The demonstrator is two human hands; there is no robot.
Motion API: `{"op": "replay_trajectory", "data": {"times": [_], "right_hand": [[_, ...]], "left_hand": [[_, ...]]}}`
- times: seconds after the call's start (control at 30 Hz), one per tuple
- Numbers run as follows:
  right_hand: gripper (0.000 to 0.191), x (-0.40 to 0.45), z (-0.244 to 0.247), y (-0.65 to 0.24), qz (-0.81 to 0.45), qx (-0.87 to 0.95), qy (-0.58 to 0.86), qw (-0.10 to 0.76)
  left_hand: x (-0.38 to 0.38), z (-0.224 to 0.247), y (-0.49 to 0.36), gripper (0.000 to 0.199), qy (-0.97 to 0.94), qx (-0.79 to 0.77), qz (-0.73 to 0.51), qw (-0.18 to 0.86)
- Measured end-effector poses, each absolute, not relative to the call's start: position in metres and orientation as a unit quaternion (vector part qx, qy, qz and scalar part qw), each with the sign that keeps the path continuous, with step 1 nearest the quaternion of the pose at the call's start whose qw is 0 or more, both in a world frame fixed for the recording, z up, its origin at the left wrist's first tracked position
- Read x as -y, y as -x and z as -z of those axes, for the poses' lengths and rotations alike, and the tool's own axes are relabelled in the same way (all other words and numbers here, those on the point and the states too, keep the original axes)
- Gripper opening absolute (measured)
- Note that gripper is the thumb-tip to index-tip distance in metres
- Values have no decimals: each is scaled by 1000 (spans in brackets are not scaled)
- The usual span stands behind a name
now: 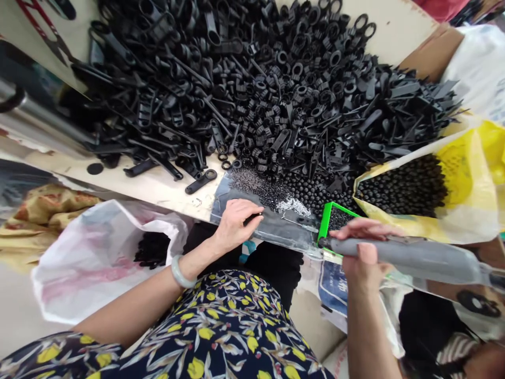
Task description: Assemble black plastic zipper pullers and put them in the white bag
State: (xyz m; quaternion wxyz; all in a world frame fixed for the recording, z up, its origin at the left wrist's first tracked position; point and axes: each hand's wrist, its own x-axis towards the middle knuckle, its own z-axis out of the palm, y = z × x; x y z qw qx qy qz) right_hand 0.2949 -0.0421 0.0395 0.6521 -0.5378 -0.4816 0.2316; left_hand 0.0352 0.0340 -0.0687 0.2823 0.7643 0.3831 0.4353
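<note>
My left hand (pixel 233 222), a pale bangle on its wrist, is closed with thumb and fingertips together around a small black plastic part (pixel 254 216), mostly hidden by the fingers. It is just above the dark mat (pixel 272 226) at the table's front edge. My right hand (pixel 365 258) is wrapped round a grey electric screwdriver (pixel 422 259), whose dark tip points left over the near corner of a green-rimmed tray (pixel 324 221). Small dark pieces lie in that tray. Close by on the mat are silvery pins (pixel 294 206) and a heap of tiny dark screw-like pieces (pixel 250 182).
A large pile of black plastic parts (pixel 276 89) covers the table behind. At right lies a yellow bag (pixel 467 184) of black beadlike pieces. A white bag (pixel 98 258) with black parts stands at lower left. Red-handled scissors (pixel 43 26) are at upper left.
</note>
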Motion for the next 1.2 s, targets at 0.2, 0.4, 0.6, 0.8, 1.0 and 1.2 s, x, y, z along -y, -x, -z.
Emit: {"op": "replay_trajectory", "data": {"times": [0.2,0.4,0.6,0.8,1.0,1.2], "right_hand": [[26,-19,-20,-210,-295,511,419,690],[16,-42,-14,-180,-334,506,411,681],[19,-40,-4,-176,-354,513,408,667],[23,-41,0,-177,-345,525,414,659],[20,-42,0,-179,-354,519,400,667],[25,-43,1,-177,-316,557,441,629]], "left_hand": [[-34,65,-35,11,-761,-387,-429,297],[-35,62,-35,7,-754,-400,-417,311],[-36,62,-37,7,-748,-400,-421,320],[-35,63,-37,8,-748,-399,-418,325],[-36,61,-35,11,-755,-399,-409,320],[-36,66,-33,18,-771,-385,-405,305]]}}
